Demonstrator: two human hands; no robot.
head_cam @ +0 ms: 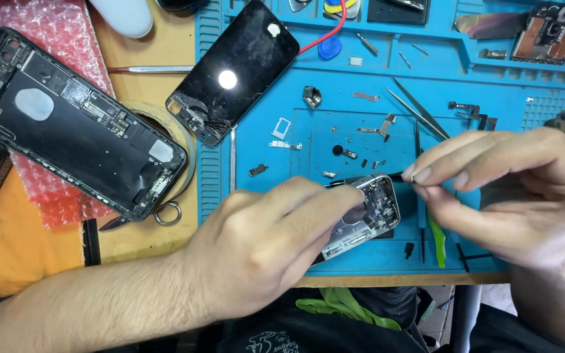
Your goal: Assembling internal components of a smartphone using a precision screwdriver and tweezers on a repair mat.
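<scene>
On the blue mat (492,111), pin the phone frame (367,216) firmly under your left hand (269,248) while your right hand (492,189), fingers pinched narrow on the black tool (397,175), works gently.

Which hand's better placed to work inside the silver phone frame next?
Probably the right hand: it pinches a thin dark tool whose tip is at the silver phone frame. The left hand lies over the frame, steadying it.

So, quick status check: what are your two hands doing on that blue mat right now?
Left hand steadies the silver phone frame. Right hand pinches a thin dark tool at the frame's top edge. Loose small parts lie beyond it.
</scene>
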